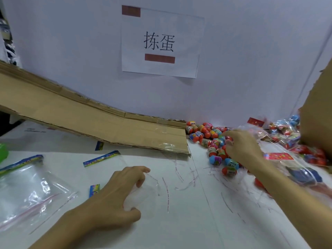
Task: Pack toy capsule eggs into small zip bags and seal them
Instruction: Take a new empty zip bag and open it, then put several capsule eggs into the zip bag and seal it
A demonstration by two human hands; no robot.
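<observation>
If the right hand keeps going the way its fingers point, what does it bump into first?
Probably the pile of capsule eggs: the right hand points up-left into it, fingertips already at the eggs. Beyond lies the cardboard ramp.

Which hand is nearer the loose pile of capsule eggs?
Right. The right hand reaches into the loose pile of capsule eggs; the left hand rests on a clear bag, well apart.

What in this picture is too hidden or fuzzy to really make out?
- Right hand, head view: its fingertips are motion-blurred over the capsule eggs, so whether it grips one is unclear.
- Left hand: the clear bag under it is nearly invisible on the white table.
- Filled bags: blurred, partly behind the cardboard at the right edge.
- Green object: cut off by the left edge.
</observation>
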